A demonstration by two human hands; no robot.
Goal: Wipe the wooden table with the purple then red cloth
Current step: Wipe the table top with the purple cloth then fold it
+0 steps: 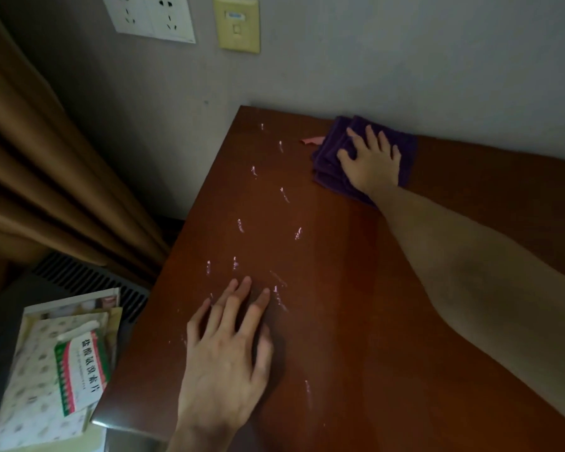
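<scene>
Cloth (333, 164) lies by the wall under your flat right hand (371, 164). Left hand (225, 350) rests flat on the counter (356, 337). Push crooked and white marks (240, 225) stay.

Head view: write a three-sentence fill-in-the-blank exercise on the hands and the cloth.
1. The right hand presses flat on the folded ____ cloth.
2. The left hand lies flat on the bare brown wooden ____.
3. The white streaks lie between the cloth and the ____ hand.

Missing words: purple; table; left
</scene>
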